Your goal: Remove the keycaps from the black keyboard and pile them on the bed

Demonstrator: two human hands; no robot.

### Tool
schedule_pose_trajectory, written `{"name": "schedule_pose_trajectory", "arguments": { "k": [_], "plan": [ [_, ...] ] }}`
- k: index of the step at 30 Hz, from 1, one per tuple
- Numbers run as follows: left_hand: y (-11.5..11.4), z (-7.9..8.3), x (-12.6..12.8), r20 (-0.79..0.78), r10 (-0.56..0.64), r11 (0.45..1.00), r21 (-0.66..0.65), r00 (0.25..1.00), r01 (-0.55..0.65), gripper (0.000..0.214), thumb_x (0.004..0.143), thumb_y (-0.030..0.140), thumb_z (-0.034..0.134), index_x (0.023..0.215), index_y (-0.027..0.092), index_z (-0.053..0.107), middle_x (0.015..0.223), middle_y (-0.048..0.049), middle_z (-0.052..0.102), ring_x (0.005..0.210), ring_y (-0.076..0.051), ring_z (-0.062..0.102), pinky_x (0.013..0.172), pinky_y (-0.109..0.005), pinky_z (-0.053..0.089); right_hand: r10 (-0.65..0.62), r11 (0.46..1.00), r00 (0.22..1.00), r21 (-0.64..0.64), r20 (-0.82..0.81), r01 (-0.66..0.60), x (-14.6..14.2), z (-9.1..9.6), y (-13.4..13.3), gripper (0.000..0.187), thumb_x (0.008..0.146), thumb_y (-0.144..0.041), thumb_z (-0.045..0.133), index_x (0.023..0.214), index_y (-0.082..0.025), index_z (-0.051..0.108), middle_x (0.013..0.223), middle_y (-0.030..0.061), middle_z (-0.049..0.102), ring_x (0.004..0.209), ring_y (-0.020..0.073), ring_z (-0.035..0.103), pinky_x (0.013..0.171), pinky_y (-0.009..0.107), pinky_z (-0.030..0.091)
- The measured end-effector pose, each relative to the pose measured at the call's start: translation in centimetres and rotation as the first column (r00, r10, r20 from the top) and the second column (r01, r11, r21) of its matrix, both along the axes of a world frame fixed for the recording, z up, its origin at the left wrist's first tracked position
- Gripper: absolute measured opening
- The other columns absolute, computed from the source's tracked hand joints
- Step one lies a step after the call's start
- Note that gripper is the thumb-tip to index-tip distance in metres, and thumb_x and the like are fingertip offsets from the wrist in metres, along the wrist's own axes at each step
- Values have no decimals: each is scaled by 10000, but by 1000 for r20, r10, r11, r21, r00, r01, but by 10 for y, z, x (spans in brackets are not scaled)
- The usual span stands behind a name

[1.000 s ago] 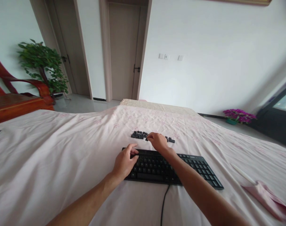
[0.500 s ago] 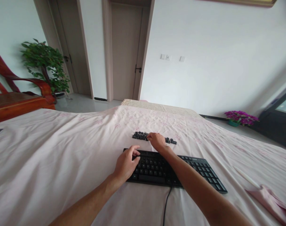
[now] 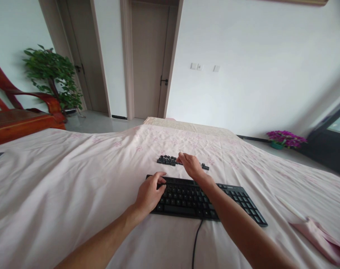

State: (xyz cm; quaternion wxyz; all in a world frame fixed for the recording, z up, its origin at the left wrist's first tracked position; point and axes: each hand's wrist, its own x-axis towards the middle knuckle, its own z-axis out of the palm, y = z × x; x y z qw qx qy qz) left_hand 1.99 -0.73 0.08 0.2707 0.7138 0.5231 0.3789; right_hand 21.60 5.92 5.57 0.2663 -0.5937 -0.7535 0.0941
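A black computer keyboard (image 3: 183,198) lies on the pink flowered cloth. My left hand (image 3: 151,190) rests on its left end, fingers bent over the top corner and thumb apart from them on the keys. Beyond the keyboard, several loose black keycaps (image 3: 166,160) lie in rows. Over the middle of these rows is my right hand (image 3: 189,164), its fingers drawn together in a pinch. Whether a keycap is between the fingertips I cannot make out. The hand hides part of the rows, and my right forearm covers part of the keyboard.
The keyboard's cable (image 3: 196,239) runs toward me over the cloth (image 3: 102,179). At the right lies a pink cloth item with a pale stick (image 3: 312,228). A wooden chair (image 3: 27,119), a leafy plant (image 3: 53,74) and purple flowers (image 3: 287,138) stand beyond.
My right hand has shifted slightly right and tilted up, with the fingers rising a little above the keycaps. My left hand stays at the keyboard's left end.
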Motion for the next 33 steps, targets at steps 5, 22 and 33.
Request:
{"name": "schedule_pose_trajectory", "arguments": {
  "k": [5, 22, 33],
  "plan": [
    [-2, -3, 1, -26, -11, 999, 37, 1000, 12, 403, 758, 122, 557, 1140, 250, 567, 953, 9, 670, 918, -160, 596, 863, -292, 447, 70, 997, 997, 32, -39, -69, 3, 12, -35, 464, 982, -391, 297, 829, -225, 703, 741, 2, 679, 728, 133, 600, 699, 234, 409],
    [-4, 5, 4, -177, -95, 989, 95, 980, 113, 283, 738, 95, 598, 962, 257, 662, 972, -8, 677, 970, -211, 582, 879, -324, 425, 387, 900, 847, -52, -366, -434, -5, -11, -67, 359, 920, -429, 476, 799, -181, 705, 806, 28, 705, 720, 142, 626, 689, 235, 478],
    [0, 16, 17, -276, -157, 984, 40, 948, 175, 68, 668, 224, 715, 680, 234, 649, 757, -3, 652, 843, -226, 585, 772, -307, 419, 433, 883, 862, -67, -264, -465, -10, -19, -62, 497, 945, -526, 360, 771, -194, 687, 753, 4, 693, 629, 114, 608, 639, 201, 446]
  ]
}}
